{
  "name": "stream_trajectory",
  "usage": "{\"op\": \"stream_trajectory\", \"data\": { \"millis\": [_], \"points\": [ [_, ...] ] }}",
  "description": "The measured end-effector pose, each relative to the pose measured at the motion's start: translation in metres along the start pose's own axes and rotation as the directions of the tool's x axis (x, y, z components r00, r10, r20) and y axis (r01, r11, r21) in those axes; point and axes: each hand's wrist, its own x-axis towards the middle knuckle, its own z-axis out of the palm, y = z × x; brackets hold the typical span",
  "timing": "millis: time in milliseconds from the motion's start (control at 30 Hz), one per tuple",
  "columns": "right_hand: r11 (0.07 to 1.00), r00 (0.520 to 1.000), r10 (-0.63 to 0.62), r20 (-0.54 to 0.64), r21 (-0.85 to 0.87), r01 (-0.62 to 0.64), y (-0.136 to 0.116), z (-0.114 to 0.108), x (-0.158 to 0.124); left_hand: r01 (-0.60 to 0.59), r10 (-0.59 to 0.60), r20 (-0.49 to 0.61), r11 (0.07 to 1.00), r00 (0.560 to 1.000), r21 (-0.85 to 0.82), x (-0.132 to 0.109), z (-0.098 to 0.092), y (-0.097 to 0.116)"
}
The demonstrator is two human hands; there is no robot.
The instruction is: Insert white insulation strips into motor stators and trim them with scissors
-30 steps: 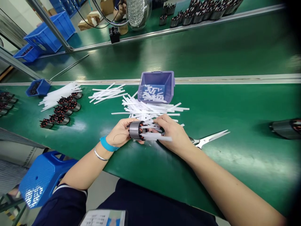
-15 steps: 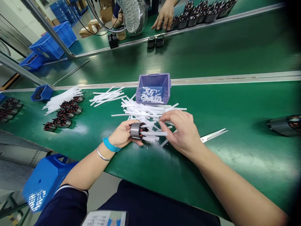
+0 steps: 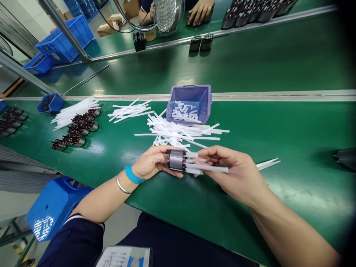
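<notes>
White strips (image 3: 214, 168) jut from a metal ring (image 3: 176, 160) pinched in the left hand (image 3: 151, 162); the right hand (image 3: 239, 173) curls at their ends, its grip unclear.

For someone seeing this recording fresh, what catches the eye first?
First, the grey cylinder in the grip of the left hand, with white strips jutting out toward the right hand. Next, the loose heap of white strips in front of the purple bin. Then the bright blue stool at the picture's lower left.
</notes>
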Motion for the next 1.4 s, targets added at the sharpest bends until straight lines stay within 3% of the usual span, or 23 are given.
{"op": "stream_trajectory", "data": {
  "millis": [133,267,400,533,767,933,1233,1400],
  "points": [
    [0.999,0.999,-0.005,-0.044,0.033,0.007,0.002,0.011,-0.003,0.001,-0.002,0.021,0.998,1.0,0.059,0.0,0.002,-0.006],
    [0.986,0.984,0.149,-0.098,0.09,-0.141,0.008,0.017,-0.004,-0.049,0.052,-0.011,0.979,0.999,0.196,-0.001,0.007,-0.013],
    [0.975,0.97,0.209,-0.12,0.096,-0.198,0.013,0.018,-0.002,-0.127,0.173,-0.088,0.914,0.981,0.385,-0.001,0.009,-0.018],
    [0.99,0.985,0.141,-0.095,0.013,-0.141,0.019,0.017,-0.001,-0.142,0.219,-0.085,0.836,0.972,0.53,-0.003,0.009,-0.02],
    [0.997,1.0,-0.005,-0.024,-0.081,0.003,0.026,0.016,-0.006,-0.21,0.298,-0.056,0.781,0.953,0.588,-0.004,0.012,-0.019],
    [0.995,0.999,-0.031,0.037,-0.096,0.034,0.022,0.01,-0.008,-0.182,0.264,-0.09,0.837,0.96,0.515,-0.004,0.014,-0.017],
    [0.988,0.988,0.131,0.083,0.073,-0.137,0.015,0.011,-0.008,-0.173,0.211,-0.049,0.897,0.976,0.408,-0.005,0.014,-0.024],
    [0.988,0.987,0.084,0.139,0.119,-0.101,0.014,-0.005,-0.005,-0.095,0.095,0.0,0.995,0.995,0.039,-0.002,0.009,-0.023]
  ]
}}
